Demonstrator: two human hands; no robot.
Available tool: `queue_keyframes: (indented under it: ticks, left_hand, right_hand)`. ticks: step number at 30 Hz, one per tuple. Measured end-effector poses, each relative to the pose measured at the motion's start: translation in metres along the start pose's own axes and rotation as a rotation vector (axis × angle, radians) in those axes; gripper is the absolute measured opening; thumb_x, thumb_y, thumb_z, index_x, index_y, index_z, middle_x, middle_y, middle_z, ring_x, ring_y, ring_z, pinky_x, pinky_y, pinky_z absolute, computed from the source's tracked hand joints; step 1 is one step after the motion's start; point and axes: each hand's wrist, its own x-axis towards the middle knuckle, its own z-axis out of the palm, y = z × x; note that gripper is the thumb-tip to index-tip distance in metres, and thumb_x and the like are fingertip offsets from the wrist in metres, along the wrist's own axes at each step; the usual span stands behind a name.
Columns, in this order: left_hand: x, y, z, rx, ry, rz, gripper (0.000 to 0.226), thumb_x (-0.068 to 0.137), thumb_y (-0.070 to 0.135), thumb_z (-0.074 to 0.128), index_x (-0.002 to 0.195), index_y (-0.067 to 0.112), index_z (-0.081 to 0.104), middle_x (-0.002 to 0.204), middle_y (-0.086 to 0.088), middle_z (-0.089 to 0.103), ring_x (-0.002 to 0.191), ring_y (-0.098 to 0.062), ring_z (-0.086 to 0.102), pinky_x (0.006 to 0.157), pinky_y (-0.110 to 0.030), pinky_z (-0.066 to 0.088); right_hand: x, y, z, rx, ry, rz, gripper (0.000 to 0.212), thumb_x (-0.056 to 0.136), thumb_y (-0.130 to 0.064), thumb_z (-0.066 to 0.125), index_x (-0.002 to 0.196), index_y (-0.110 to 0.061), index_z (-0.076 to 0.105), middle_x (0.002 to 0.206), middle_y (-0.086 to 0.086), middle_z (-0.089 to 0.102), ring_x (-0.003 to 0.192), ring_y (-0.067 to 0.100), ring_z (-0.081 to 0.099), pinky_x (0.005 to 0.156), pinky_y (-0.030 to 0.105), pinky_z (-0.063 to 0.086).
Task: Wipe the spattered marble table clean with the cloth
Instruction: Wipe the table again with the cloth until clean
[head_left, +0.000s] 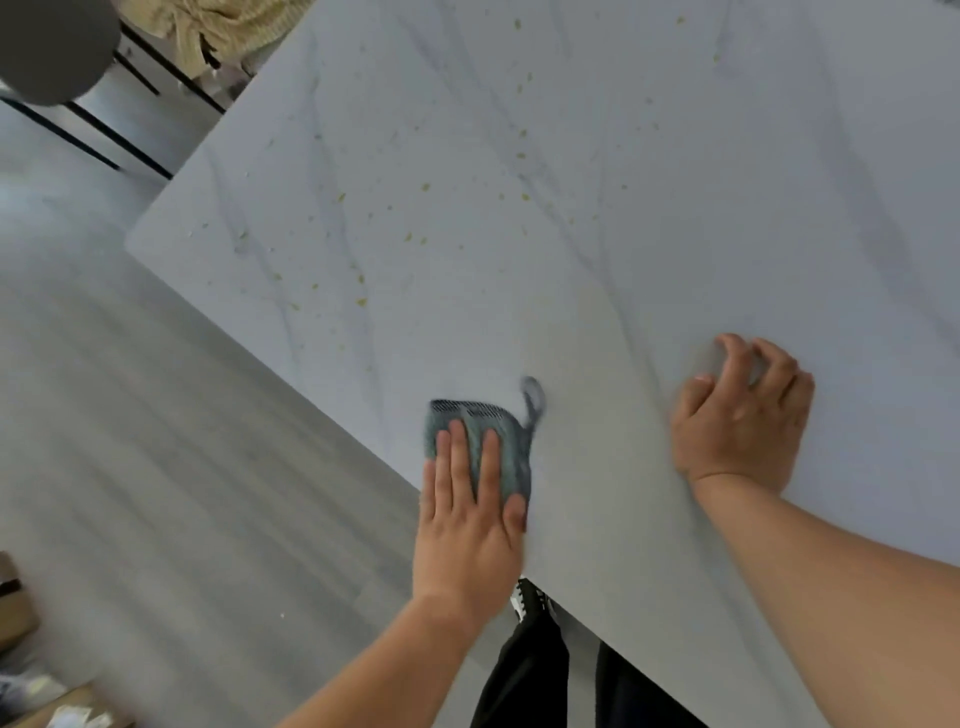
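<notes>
Left hand (467, 525) fingers straight, pressing cloth (480, 447) onto marble table (597, 234); right hand (743, 415) fingers curled, fingertips resting on table

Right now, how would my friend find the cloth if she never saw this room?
Start at the big white marble table dotted with yellow spatters. Follow its near edge to the left hand, which presses flat on the cloth. It is the only blue-grey folded thing on the table, with a small loop poking out.
</notes>
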Motion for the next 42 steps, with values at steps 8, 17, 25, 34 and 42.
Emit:
queue_keyframes:
  ticks: [8, 17, 25, 34, 42]
  left_hand:
    - [0.09, -0.015, -0.025, -0.067, 0.032, -0.265, 0.07, 0.105, 0.048, 0.01, 0.162, 0.021, -0.019, 0.168, -0.014, -0.028, 0.154, -0.027, -0.029, 0.127, -0.048, -0.009]
    - [0.17, 0.017, -0.042, -0.092, 0.027, -0.242, 0.071, 0.105, 0.05, 0.015, 0.165, 0.02, -0.01, 0.17, -0.014, -0.02, 0.157, -0.027, -0.02, 0.128, -0.048, -0.007]
    - [0.202, 0.052, -0.042, 0.111, 0.019, 0.247, 0.069, 0.105, 0.049, 0.012, 0.166, 0.019, -0.003, 0.172, -0.015, -0.011, 0.158, -0.028, -0.014, 0.129, -0.045, -0.003]
    - [0.239, 0.115, -0.044, 0.199, -0.06, 0.503, 0.067, 0.107, 0.049, 0.014, 0.165, 0.023, -0.009, 0.171, -0.011, -0.018, 0.157, -0.023, -0.021, 0.128, -0.042, -0.008]
    - [0.263, 0.226, -0.039, 0.155, -0.176, 0.472, 0.07, 0.106, 0.052, 0.013, 0.162, 0.025, -0.02, 0.166, -0.008, -0.033, 0.151, -0.022, -0.035, 0.125, -0.043, -0.019]
  right_hand:
    - [0.001, -0.001, 0.001, -0.025, -0.009, -0.007, 0.048, 0.092, -0.028, 0.051, 0.138, -0.013, 0.051, 0.143, 0.021, 0.045, 0.126, 0.042, 0.04, 0.115, 0.057, 0.032]
    - [0.004, -0.001, -0.003, -0.004, -0.012, 0.012, 0.05, 0.089, -0.027, 0.056, 0.136, -0.011, 0.055, 0.14, 0.023, 0.048, 0.129, 0.036, 0.033, 0.116, 0.059, 0.031]
    - [0.008, -0.002, -0.003, 0.004, -0.055, 0.034, 0.052, 0.088, -0.029, 0.055, 0.138, -0.014, 0.056, 0.141, 0.019, 0.047, 0.133, 0.043, 0.04, 0.122, 0.058, 0.023]
    - [0.005, 0.002, 0.001, 0.012, -0.062, 0.045, 0.051, 0.089, -0.026, 0.06, 0.138, -0.011, 0.059, 0.142, 0.02, 0.048, 0.134, 0.045, 0.044, 0.123, 0.06, 0.022]
    - [0.007, 0.006, 0.002, 0.051, -0.104, 0.051, 0.045, 0.092, -0.026, 0.056, 0.134, -0.011, 0.064, 0.138, 0.022, 0.056, 0.131, 0.046, 0.047, 0.122, 0.059, 0.025]
